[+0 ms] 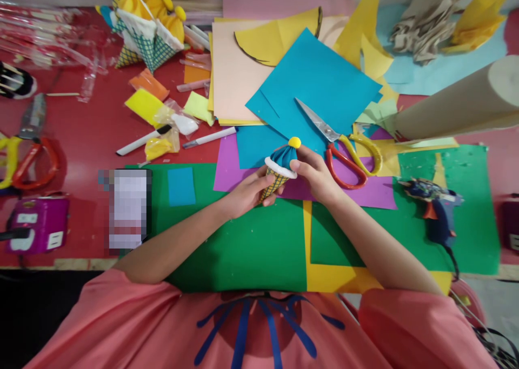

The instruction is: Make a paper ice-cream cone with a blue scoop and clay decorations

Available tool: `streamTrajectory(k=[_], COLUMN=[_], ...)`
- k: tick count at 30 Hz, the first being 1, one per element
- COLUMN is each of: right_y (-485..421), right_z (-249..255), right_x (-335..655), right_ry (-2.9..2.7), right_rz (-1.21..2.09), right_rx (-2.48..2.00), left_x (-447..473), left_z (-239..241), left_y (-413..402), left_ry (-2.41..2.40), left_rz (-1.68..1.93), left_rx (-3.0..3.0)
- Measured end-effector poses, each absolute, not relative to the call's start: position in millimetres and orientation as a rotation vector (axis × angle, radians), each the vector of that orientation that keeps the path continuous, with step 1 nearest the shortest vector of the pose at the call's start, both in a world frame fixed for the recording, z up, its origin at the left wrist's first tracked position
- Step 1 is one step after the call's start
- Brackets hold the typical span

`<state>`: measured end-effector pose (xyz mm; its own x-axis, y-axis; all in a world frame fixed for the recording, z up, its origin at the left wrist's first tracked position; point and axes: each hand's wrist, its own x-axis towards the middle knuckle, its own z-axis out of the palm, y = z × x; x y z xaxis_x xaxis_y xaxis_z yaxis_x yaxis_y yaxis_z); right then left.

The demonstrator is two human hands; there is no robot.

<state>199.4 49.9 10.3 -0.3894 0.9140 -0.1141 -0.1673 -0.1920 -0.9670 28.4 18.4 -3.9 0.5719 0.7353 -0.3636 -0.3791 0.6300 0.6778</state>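
Between both hands I hold a small craft ice cream cone point(279, 170). Its cone is yellow with a dark criss-cross pattern, with a white rim, a pleated blue top and a yellow ball at the tip. My left hand point(252, 192) is closed around the patterned lower part, thumb across the front. My right hand point(317, 175) pinches the blue top and white rim from the right side. Under the hands lie purple paper point(227, 169) and green sheets point(251, 245). Just right of my right hand rest scissors point(348, 153) with red and yellow handles, blades on blue paper point(320, 77).
Finished-looking cones point(150, 39) stand at the back left. Markers point(214, 136) and clay packets point(146, 107) lie left of the paper stack. A glue gun point(440, 212) and a large paper roll point(458, 99) are at right. A blurred phone point(130, 209) and second scissors point(34, 153) lie left.
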Motion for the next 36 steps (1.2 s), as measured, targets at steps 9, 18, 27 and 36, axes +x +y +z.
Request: streamTrajectory(k=[9,18,27,36], right_y=[47.7,47.6,51.8,50.9], right_z=[13.2,13.4,14.6,16.7], right_x=[197.7,199.3,203.7,200.9], right_ry=[-1.267,-1.324,-1.262,-1.322], right_rz=[1.643,1.615,1.685,1.628], right_rx=[-1.051,-1.026,-1.036,-1.082], left_x=[29.1,28.8,26.5,27.2], left_z=[-5.7,-2.5,0.6,0.6], left_y=[16.0,16.8,16.8,17.1], left_ry=[0.702,0.678,0.609,0.621], left_rz=[0.695,0.702,0.675,0.649], left_rx=[0.708,0.631,0.526,0.536])
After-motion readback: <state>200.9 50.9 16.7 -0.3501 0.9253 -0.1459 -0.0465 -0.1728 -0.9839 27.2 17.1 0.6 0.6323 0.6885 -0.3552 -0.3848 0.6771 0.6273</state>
